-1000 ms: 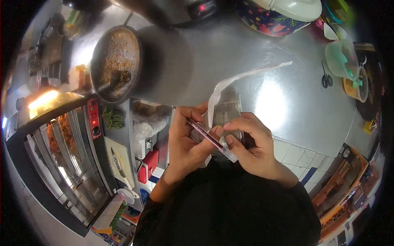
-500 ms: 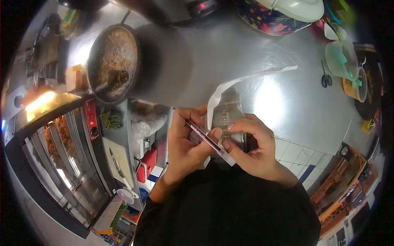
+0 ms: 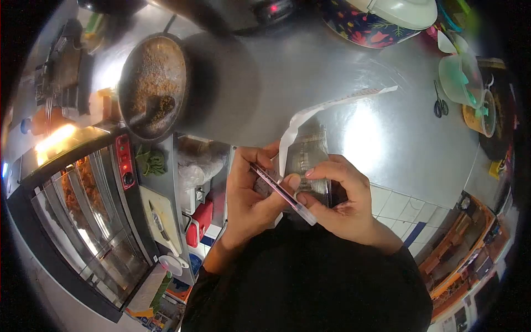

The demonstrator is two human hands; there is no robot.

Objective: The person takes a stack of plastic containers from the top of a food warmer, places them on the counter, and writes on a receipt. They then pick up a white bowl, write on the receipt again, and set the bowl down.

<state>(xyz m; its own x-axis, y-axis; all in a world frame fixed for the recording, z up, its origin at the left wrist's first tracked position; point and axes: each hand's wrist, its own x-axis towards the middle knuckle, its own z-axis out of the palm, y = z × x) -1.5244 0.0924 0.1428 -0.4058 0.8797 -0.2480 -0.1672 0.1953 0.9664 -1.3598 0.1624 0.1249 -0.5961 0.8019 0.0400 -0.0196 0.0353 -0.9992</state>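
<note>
My left hand [image 3: 249, 193] is closed around a slim pen [image 3: 286, 197] with a clear end, which slants down to the right across the palm. Its thumb tip presses at the lower end of a long, curling white paper strip [image 3: 286, 141]. My right hand [image 3: 351, 205] curls its fingers round the right side of a clear plastic container [image 3: 308, 152], perhaps a stack of several. The right index finger and thumb rest against the plastic close to the left thumb. The container's lower part is hidden behind both hands.
A dirty frying pan [image 3: 153, 88] sits left on the steel counter [image 3: 265, 77]. Scissors [image 3: 440, 100] and plastic tubs [image 3: 460, 80] are at the right, a flowered pot [image 3: 368, 25] at the back. A heated display case [image 3: 91, 221] and a knife on a cutting board [image 3: 160, 221] stand lower left.
The free end of the paper strip has shifted slightly down and left, and some printing on it now shows. Both hands keep nearly the same grip and place.
</note>
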